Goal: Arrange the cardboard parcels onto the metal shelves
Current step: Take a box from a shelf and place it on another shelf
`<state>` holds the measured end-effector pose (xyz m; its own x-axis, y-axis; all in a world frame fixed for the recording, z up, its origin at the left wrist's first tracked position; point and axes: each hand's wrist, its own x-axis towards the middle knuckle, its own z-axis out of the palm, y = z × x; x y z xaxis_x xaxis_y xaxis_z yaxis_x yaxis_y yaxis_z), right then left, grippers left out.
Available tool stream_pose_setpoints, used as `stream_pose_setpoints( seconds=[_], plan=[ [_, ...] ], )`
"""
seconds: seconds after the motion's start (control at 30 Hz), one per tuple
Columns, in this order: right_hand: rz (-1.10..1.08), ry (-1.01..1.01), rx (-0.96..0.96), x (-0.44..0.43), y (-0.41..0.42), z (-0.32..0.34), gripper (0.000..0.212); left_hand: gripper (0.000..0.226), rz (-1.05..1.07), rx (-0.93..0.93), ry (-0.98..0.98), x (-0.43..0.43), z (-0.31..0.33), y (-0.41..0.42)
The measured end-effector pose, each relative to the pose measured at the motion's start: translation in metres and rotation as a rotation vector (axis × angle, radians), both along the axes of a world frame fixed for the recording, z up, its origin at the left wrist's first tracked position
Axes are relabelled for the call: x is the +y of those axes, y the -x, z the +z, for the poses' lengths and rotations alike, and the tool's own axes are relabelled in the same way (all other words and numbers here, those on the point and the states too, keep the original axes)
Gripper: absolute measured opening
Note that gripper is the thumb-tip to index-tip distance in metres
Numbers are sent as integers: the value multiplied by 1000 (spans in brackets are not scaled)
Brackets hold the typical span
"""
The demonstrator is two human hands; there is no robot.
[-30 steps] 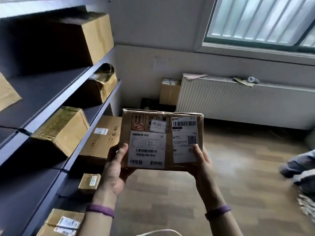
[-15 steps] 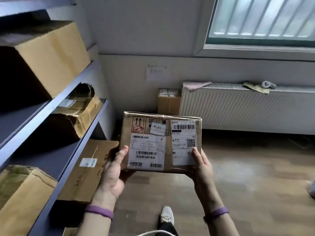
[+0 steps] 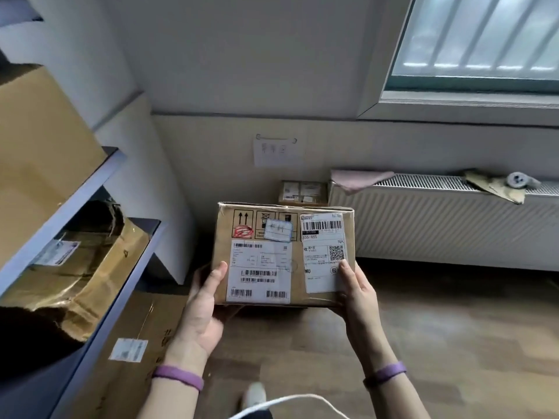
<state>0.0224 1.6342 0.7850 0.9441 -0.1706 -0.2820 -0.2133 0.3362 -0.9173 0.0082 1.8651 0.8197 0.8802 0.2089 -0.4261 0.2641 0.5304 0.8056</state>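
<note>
Parcel: brown labelled cardboard box [image 3: 282, 255], labels up, probably for reading.
Left hand [image 3: 203, 309]: fingers curled underneath, thumb on top.
Right hand [image 3: 358, 293]: likewise.
Grey metal shelves [image 3: 90, 189]: left.

I hold the parcel [image 3: 282, 254] between my hands; shelves [image 3: 90, 189] stand left, radiator [image 3: 447, 225] far right.

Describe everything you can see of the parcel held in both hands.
The cardboard parcel is a brown, box-shaped carton, slightly creased along its top edge. Its facing side carries two white shipping labels with barcodes, one with a QR code, printed handling symbols including up-arrows, a red scribble and a small blue-edged sticker. It is held off the floor, tilted toward the camera, to the right of the metal shelves. The left hand grips its lower left corner, the right hand its lower right, thumbs on the front.
</note>
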Motion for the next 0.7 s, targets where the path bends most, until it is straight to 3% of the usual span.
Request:
stream_pose_setpoints(
  seconds=[0.37,0.5,0.7],
  plan=[
    [-73,67,-20,-5,-204,-29,33,35,-114,33,45,3,-55,-230],
    [-82,100,-8,-7,-287,-32,35,41,-154,66,52,1,-58,-324],
    [-49,134,35,-16,-392,-31,37,32,-178,124,82,-10,-63,-439]
  ],
)
